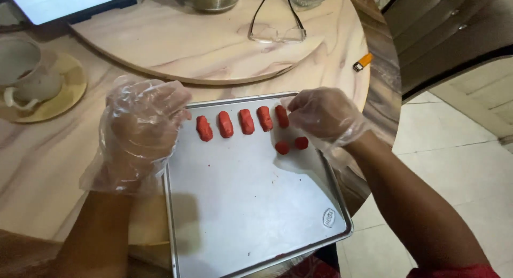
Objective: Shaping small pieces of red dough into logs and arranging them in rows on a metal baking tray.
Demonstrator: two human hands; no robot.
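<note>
Five red dough pieces line the metal tray's twelve o'clock edge, two more below at two o'clock. The gloved right hand pinches the rightmost piece, seemingly straightening it. The left hand, loosely curled and holding nothing, steadies the tray's ten o'clock rim.

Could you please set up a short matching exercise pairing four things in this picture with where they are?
Things:
1. glasses
2. cup
3. lighter
4. red pieces

Places:
A. on a yellow saucer, far left
B. on the metal tray
C. on the round raised board
D. near the table's right edge

Pairs: 1-C, 2-A, 3-D, 4-B
</note>
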